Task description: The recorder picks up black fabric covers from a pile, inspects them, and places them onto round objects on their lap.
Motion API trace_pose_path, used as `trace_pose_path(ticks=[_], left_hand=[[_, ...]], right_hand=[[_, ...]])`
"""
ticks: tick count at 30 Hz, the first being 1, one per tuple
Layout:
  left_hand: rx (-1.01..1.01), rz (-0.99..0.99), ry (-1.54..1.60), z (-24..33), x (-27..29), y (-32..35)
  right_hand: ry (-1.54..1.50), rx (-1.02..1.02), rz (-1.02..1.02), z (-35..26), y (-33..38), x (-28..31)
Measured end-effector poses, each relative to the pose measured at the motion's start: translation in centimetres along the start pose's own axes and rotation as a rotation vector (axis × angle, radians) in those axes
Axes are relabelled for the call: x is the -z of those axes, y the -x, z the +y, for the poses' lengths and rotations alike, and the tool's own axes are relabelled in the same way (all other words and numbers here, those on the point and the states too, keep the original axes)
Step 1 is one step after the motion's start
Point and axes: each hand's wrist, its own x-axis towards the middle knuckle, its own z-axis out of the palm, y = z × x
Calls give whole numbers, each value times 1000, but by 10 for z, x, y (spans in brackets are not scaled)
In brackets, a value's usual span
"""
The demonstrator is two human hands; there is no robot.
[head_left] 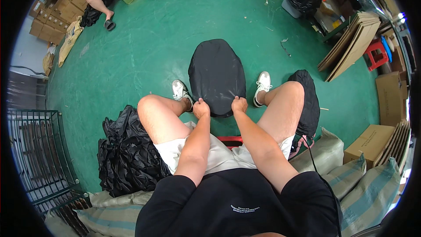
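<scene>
We see the black fabric bundle [217, 72] at the centre of the frame, between the white left shoe [179, 89] and the white right shoe [263, 82], with the green floor [144, 57] around it. The left hand [201, 109] has its fingers curled in at the bundle's lower-left edge, and the right hand [239, 104] does the same at the lower-right edge. We read each grip as closed on the cloth, though we cannot tell how much fabric lies under the fingers.

That is where we would expect trouble first: if either grip has only a thin fold, a firm tug could make the cloth slip free. Should one side be pulled harder than the other, we think the fabric would skew or bunch. No hand steadies the end toward the top of the frame, so the bundle might slide or swing round on the smooth-looking floor.

We would also watch the clutter. The crumpled black pile [129, 156] at lower left lies beside the leg, and its loose folds could snag a foot. At lower right, the thin black cord [312, 158] runs near the right arm and might catch an elbow drawn back.
</scene>
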Motion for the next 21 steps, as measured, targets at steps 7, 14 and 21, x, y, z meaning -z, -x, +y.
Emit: trace_pose_path(ticks=[7, 14, 21], left_hand=[[-15, -8, 25, -11, -13, 9], [-14, -78, -59, -9, -2, 14], [129, 156, 50, -7, -7, 3]], right_hand=[[5, 55, 29, 2, -6, 14], [83, 8, -22, 11, -6, 18], [291, -100, -425, -15, -4, 37]])
